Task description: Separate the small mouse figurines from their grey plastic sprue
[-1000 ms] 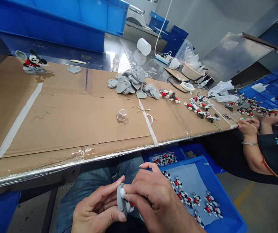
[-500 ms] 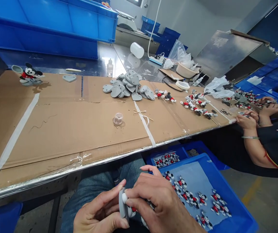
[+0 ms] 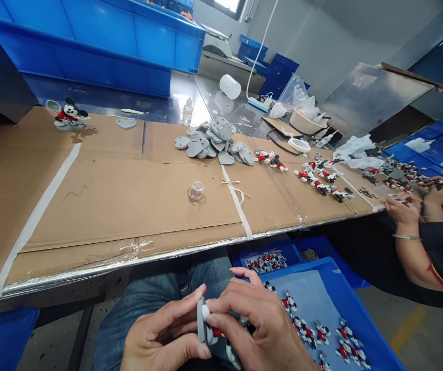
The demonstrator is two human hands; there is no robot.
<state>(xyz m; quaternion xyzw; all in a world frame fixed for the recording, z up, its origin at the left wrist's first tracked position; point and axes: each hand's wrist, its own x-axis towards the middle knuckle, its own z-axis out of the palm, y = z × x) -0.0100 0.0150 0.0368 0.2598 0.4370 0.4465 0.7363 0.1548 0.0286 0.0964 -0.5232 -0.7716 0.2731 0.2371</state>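
Low in the head view, over my lap, my left hand [image 3: 163, 337] pinches a grey heart-shaped base [image 3: 200, 326] held on edge. My right hand [image 3: 256, 324] presses a small mouse figure [image 3: 210, 332] in red, white and black against that base. Both hands are closed on the pieces, below the table's front edge. A blue bin [image 3: 364, 330] with several more figures [image 3: 314, 332] on a grey sheet stands just right of my right hand.
The cardboard-covered table [image 3: 109, 196] carries a pile of grey heart bases [image 3: 213, 141], a small clear cup [image 3: 196, 190], wooden sticks [image 3: 233, 183], one finished figure on a base [image 3: 69, 116] and scattered figures [image 3: 317, 178]. A co-worker's hands [image 3: 418, 203] work at the right end. Big blue bins [image 3: 89, 41] stand behind.
The view has shifted slightly, so the table sits lower and further right in the picture. My hands keep the same grip on the base and the figure.
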